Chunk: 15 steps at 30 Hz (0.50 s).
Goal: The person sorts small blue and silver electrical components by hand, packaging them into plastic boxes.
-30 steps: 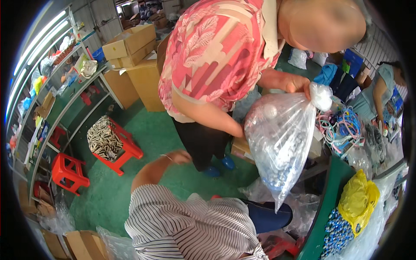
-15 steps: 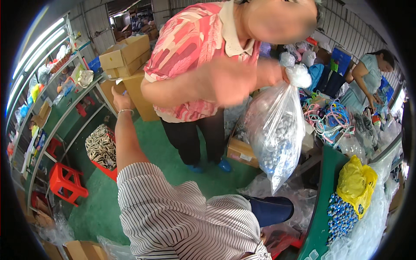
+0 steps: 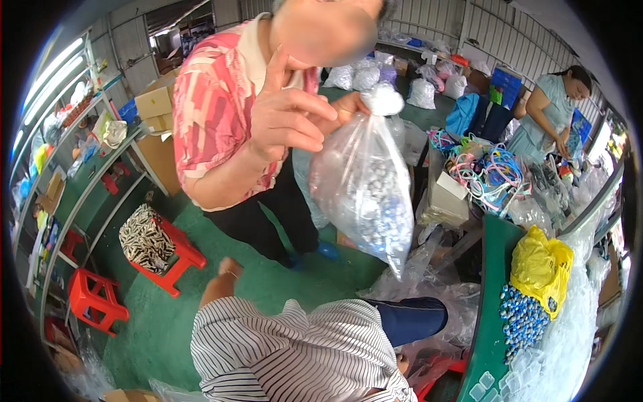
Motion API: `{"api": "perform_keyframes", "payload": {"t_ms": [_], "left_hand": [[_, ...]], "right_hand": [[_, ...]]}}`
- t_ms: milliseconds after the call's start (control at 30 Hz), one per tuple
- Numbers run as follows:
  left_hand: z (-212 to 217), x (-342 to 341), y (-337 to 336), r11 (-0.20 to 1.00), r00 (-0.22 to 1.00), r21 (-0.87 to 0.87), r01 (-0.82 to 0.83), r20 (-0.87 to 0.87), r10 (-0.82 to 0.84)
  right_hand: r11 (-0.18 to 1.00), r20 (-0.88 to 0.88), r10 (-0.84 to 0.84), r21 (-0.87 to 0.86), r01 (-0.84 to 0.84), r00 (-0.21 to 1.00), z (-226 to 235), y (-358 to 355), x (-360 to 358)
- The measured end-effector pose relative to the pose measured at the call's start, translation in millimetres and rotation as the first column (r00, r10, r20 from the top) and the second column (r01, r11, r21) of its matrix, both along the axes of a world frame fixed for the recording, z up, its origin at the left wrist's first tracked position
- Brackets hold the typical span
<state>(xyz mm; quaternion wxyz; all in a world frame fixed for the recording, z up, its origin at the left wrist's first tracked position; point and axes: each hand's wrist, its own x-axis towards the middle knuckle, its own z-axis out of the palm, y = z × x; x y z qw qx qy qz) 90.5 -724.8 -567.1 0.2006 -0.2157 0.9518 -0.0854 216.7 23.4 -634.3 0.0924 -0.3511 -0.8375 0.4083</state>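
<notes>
My left hand [image 3: 230,266] is low over the green floor, with a bracelet at the wrist. Its fingers are hidden from this angle, so I cannot tell what it holds. My right hand does not show; only a small patch of skin peeks out beside my striped shirt [image 3: 288,348]. Facing me, a person in a pink patterned top [image 3: 214,100] holds up a knotted clear plastic bag [image 3: 365,187] filled with small silvery and blue pieces. That person's other hand [image 3: 284,117] is raised, index finger pointing up.
At right, a green table [image 3: 492,268] bears a yellow plastic bag [image 3: 542,264] and blue beadlike pieces [image 3: 522,321]. Red stools [image 3: 97,301] stand left, one under a patterned heap [image 3: 145,238]. Colourful cords [image 3: 492,167] lie farther back, near another person [image 3: 542,120]. Shelves [image 3: 74,228] line the left.
My left arm has dropped from its outstretched reach toward the boxes. The person facing me has shifted left with the clear bag, and their free hand now points upward.
</notes>
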Motion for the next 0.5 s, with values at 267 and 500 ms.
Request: {"api": "perform_keyframes", "payload": {"t_ms": [267,500], "left_hand": [[75.7,-25.3,288.2,0.541,0.963,0.839,-0.049,-0.105,0.250],[141.8,-50.5,346.6,0.487,0.862,0.742,0.461,-0.504,-0.048]], "right_hand": [[1.000,0.080,0.009,-0.012,-0.008,0.997,82.2,-6.3,-9.4],[0.998,0.081,-0.003,-0.062,0.008,0.997,96.8,-16.0,-12.3]]}}
